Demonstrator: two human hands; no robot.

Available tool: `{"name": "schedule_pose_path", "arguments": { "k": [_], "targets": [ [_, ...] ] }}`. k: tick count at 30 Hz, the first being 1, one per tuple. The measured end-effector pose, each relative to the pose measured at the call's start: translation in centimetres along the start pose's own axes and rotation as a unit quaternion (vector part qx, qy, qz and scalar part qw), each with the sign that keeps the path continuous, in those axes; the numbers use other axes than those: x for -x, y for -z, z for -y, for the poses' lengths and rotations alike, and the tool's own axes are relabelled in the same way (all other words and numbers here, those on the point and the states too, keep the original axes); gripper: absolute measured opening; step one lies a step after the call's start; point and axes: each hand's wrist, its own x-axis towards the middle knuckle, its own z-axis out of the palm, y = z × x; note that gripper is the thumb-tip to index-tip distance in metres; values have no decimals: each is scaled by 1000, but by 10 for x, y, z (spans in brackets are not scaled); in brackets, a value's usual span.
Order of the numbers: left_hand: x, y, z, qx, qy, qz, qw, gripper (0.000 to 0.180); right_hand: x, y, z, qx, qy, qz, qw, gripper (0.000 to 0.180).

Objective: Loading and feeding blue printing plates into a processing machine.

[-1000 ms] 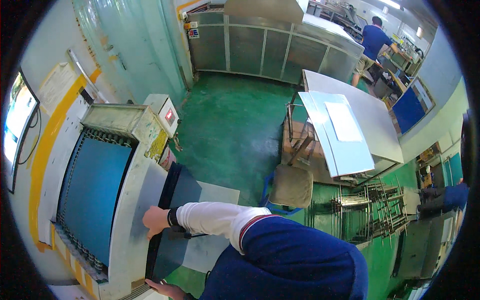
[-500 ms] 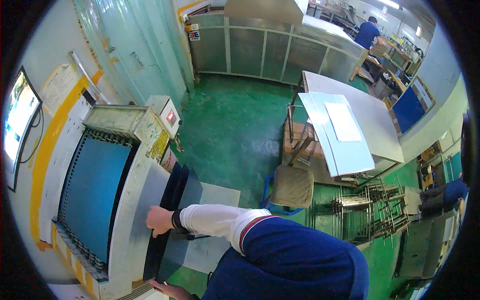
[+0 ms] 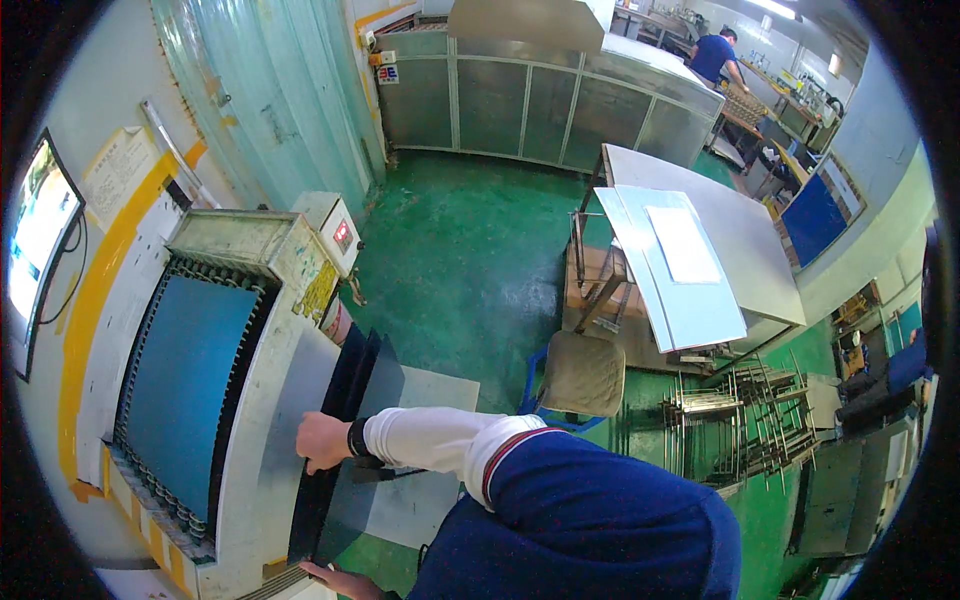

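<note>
Thin dark boards (image 3: pixel 327 500) stand on edge, leaning side by side between the white machine housing and me. My right hand (image 3: pixel 324 441), with a black band at the wrist, is closed over the upper edge of a dark board. Lower down, my left hand (image 3: pixel 345 581) is at the boards' bottom corner, its fingers partly hidden as they hold it. Left of the hands, a flat blue board (image 3: pixel 190 375) lies in the machine's opening, between rows of small rollers (image 3: pixel 150 478).
A control box (image 3: pixel 342 236) with a red display sits on the machine (image 3: pixel 215 240). Ahead right are a stool (image 3: pixel 585 373), a table (image 3: pixel 750 230) with pale sheets (image 3: pixel 690 290), and metal racks (image 3: pixel 745 425). A co-worker (image 3: pixel 713 55) bends at the far right.
The dark boards have spread slightly apart at the top. My right hand has shifted a little, still gripping the edge. The far co-worker has bent and turned.
</note>
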Motion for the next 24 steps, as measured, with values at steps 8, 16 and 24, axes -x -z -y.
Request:
{"name": "schedule_pose_path", "arguments": {
  "k": [8,16,24],
  "targets": [
    [6,-2,6,-21,7,19,1000,60,-11,-6,-2,2,-32,41,999,39],
    [8,8,-35,60,51,41,996,54,-11,1,1,24,-20,37,999,39],
    [1,2,-22,153,73,17,985,55,-8,6,2,13,-12,20,1000,44]
  ]
}}
